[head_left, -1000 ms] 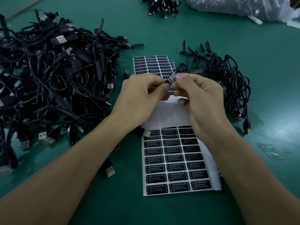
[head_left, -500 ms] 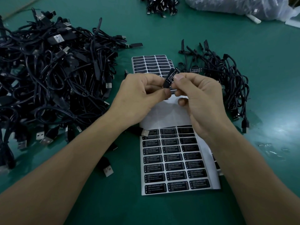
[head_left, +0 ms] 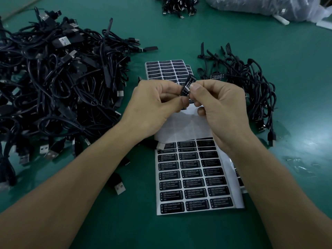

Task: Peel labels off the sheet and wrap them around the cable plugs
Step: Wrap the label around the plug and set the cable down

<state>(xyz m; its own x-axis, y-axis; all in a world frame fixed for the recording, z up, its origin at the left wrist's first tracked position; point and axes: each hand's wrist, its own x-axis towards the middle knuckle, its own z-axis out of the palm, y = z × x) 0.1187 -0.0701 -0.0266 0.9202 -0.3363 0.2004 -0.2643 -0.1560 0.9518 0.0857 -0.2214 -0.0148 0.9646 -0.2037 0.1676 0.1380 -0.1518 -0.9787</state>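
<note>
We are pinching one black label (head_left: 186, 85) between both hands, above the middle of the green table (head_left: 179, 38).
Our left hand (head_left: 154, 106) and right hand (head_left: 222, 110) are each closing thumb and forefinger on it, and our fingers are hiding any plug beneath. The label sheet (head_left: 194, 178) is lying toward the near edge, a cable heap (head_left: 53, 78) is crowding the left edge, and a plastic bag (head_left: 265, 6) is running off the far right corner.

Light-assembly workshop, labelling station. Indicators: a green bench (head_left: 179, 38) carrying a bulk pile of black cables (head_left: 53, 78) at left, a smaller cable bundle (head_left: 251, 87) at right, and sheets of identical printed labels (head_left: 194, 186) in the middle.
</note>
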